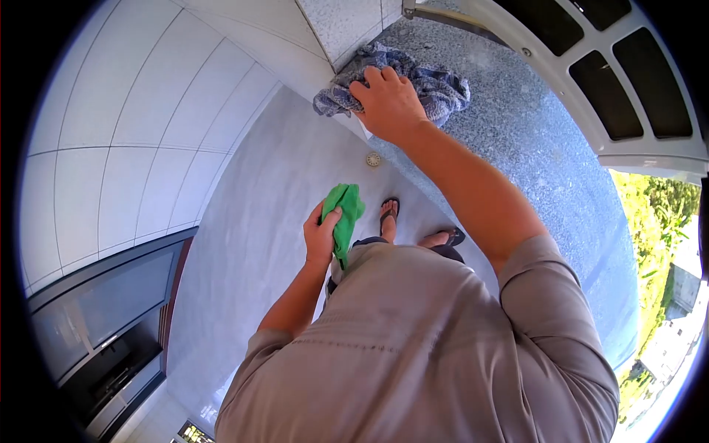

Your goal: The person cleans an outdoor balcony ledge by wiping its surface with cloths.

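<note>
My right hand (pixel 389 103) is pressed down on a crumpled blue-grey patterned cloth (pixel 441 90), its fingers curled into the fabric. The cloth lies at the far left corner of a speckled grey stone ledge (pixel 517 140), with part of it hanging over the edge. Lower down, in front of my body, my left hand (pixel 320 232) grips a folded bright green cloth (pixel 344 218), the thumb across it.
White wall tiles (pixel 125 170) rise on the left. A round floor drain (pixel 374 159) sits in the grey floor (pixel 258 192) near my sandalled feet. A white framed panel (pixel 628 81) borders the ledge at upper right. A dark-framed glass door (pixel 111 310) stands lower left.
</note>
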Tool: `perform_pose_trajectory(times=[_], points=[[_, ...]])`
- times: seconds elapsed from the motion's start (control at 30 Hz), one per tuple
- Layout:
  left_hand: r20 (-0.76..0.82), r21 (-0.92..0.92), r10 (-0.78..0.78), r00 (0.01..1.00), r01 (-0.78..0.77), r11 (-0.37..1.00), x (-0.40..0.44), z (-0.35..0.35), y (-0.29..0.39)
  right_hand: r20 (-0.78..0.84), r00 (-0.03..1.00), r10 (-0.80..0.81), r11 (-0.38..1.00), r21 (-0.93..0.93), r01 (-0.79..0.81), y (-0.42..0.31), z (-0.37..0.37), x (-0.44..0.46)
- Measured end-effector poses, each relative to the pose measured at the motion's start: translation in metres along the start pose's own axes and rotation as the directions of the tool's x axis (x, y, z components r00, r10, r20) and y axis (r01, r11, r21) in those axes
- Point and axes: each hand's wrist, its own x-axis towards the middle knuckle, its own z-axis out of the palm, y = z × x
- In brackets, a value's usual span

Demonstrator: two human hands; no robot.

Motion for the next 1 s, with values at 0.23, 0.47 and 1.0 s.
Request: perform_pose_trajectory(times=[0.23, 0.47, 1.0], points=[[-0.093, 0.037, 0.261, 0.961, -0.258, 0.965, 0.064, 0.011, 0.06, -0.009, 0.996, 0.094, 0.991, 0.099, -0.093, 0.028, -0.077, -0.16], [-0.083, -0.119, 0.262, 0.962, -0.27, 0.955, 0.089, 0.017, 0.124, 0.091, 0.977, 0.193, 0.981, 0.01, -0.195, 0.021, -0.108, -0.203], [-0.073, -0.022, -0.074, 0.995, 0.073, 0.997, -0.018, -0.016, -0.026, -0.201, 0.974, -0.101, 0.994, -0.054, 0.092, -0.007, 0.025, 0.027]])
